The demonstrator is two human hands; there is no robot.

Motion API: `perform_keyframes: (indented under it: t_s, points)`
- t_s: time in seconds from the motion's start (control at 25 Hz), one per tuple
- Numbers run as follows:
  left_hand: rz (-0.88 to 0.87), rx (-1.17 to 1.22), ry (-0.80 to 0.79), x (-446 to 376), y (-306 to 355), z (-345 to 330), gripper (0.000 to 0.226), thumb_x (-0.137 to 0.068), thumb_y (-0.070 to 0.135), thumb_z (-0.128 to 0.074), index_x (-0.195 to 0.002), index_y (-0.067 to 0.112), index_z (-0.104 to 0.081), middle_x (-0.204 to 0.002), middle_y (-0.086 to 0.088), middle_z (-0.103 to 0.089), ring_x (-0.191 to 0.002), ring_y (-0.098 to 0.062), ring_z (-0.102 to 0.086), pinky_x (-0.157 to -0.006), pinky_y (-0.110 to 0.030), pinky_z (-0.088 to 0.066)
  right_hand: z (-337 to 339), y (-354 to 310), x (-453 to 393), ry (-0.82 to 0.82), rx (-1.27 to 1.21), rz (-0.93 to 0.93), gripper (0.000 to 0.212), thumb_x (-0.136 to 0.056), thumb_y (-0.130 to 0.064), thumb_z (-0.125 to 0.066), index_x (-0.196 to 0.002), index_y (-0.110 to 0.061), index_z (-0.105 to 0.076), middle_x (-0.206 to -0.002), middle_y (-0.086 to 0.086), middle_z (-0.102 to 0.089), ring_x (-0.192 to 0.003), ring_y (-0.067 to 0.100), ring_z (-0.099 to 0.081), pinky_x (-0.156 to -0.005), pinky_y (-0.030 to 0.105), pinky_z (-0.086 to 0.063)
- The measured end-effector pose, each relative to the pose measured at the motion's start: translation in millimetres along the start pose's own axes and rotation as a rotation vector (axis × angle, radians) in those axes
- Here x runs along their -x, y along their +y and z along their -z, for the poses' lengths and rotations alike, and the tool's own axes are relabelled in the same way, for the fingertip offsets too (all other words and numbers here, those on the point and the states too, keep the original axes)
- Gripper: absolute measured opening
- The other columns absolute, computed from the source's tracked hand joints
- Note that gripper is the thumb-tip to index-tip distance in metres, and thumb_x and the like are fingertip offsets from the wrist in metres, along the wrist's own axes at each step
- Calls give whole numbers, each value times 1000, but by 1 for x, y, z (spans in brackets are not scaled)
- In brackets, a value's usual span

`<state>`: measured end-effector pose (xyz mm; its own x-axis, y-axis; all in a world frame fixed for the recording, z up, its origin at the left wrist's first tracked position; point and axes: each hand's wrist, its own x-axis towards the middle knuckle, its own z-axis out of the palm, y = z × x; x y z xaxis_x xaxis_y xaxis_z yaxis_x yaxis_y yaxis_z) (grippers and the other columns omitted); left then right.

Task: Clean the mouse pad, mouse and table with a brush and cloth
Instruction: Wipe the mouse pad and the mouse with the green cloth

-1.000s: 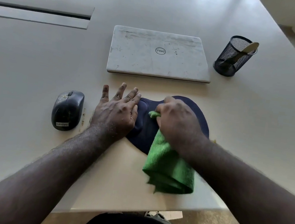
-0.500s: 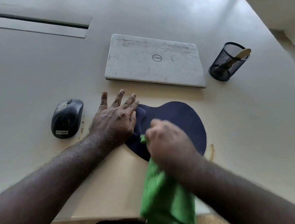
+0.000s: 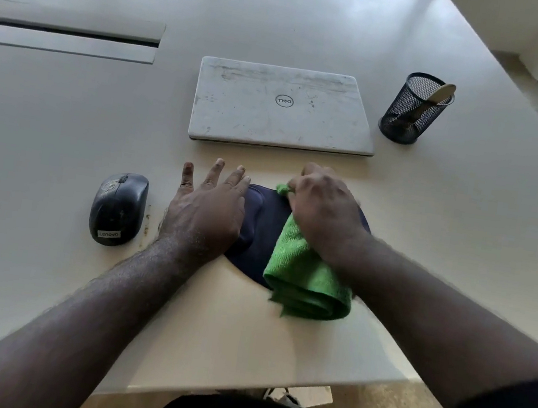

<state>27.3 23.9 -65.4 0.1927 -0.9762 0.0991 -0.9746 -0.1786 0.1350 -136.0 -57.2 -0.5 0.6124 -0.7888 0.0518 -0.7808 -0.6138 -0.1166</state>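
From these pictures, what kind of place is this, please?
Probably an office or meeting room. A closed laptop and a black mesh pen holder stand on a large pale table, which has a long cable slot set into its top.

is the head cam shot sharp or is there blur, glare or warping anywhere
Head view: mostly sharp; the right hand gripping the green microfibre cloth is slightly motion-blurred; soft window glare washes the far white table; wide-angle lens bows the table edges; the grey scuffed laptop logo and the black mouse label stay legible.
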Motion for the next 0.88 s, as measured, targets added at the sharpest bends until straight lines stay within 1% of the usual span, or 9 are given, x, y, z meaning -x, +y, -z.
perform_keyframes:
  t_s: [0.08, 0.16, 0.28, 0.4, 0.48, 0.56, 0.68, 0.76, 0.88]
  points:
    - [0, -6, 1, 0, 0, 0, 60, -94, 37, -17, -150, 24, -30, -158, 9, -24, -149, -18, -10, -116, -51, 9, -7, -14, 4, 32, -24, 3, 26, -101, -12, -46, -106, -12, -71, -102, 5, -57, -95, 22, -49, -84, 35, -47]
    - [5, -4, 3, 1, 1, 1, 60, -94, 38, -17, -150, 24, -31, -158, 9, -24, -149, -18, -10, -116, -51, 10, -15, -30, 39, -5, -71, 132, 24, -99, -14, -49, -107, -13, -71, -100, 6, -58, -93, 23, -49, -83, 37, -48]
    - [8, 1, 6, 1, 2, 1, 60, -93, 37, -17, -149, 24, -33, -158, 10, -26, -149, -19, -12, -117, -52, 7, -20, -10, 59, -50, 6, 138, 41, -96, -20, -48, -137, -19, -55, -131, 6, -57, -116, 28, -49, -96, 40, -44]
    - [14, 4, 3, 1, 1, 1, 60, -93, 37, -16, -150, 24, -32, -158, 10, -25, -149, -18, -11, -117, -52, 7, -22, 9, 55, -100, -24, -7, 55, -101, -23, -35, -155, -20, -25, -162, 0, -24, -149, 24, -19, -123, 35, -14]
    - [11, -4, 7, 1, 1, 1, 60, -94, 36, -16, -150, 24, -32, -158, 10, -25, -149, -19, -12, -116, -51, 8, -29, 4, 71, -184, -150, 72, 60, -102, -31, -30, -158, -25, -10, -166, -10, 0, -152, 22, 9, -119, 29, 9]
    - [8, -5, 9, 0, 1, 0, 59, -94, 36, -17, -150, 24, -33, -158, 9, -27, -149, -19, -13, -116, -51, 8, -30, 7, 84, -235, -167, 129, 63, -101, -37, -28, -157, -29, 1, -164, -14, 14, -148, 16, 24, -115, 26, 15]
    - [14, 6, 4, 0, 1, 0, 60, -93, 36, -17, -150, 24, -32, -158, 10, -26, -149, -18, -11, -117, -51, 8, -25, 26, 74, -202, -115, -43, 68, -103, -44, -27, -156, -28, 13, -162, -7, 23, -149, 12, 22, -119, 29, 13]
    - [5, 0, 5, -1, 0, -1, 60, -93, 37, -16, -150, 24, -31, -158, 9, -26, -149, -18, -11, -117, -51, 8, -27, 17, 70, -186, -158, -72, 66, -105, -34, -29, -157, -23, 11, -163, -4, 21, -150, 12, 19, -119, 28, 13]
    - [5, -1, 5, 0, 1, 0, 60, -93, 36, -17, -150, 24, -32, -158, 9, -26, -149, -18, -11, -117, -50, 8, -33, 0, 76, -190, -192, 74, 76, -94, 4, -31, -157, -16, 6, -165, 3, 15, -151, 17, 14, -119, 25, 12]
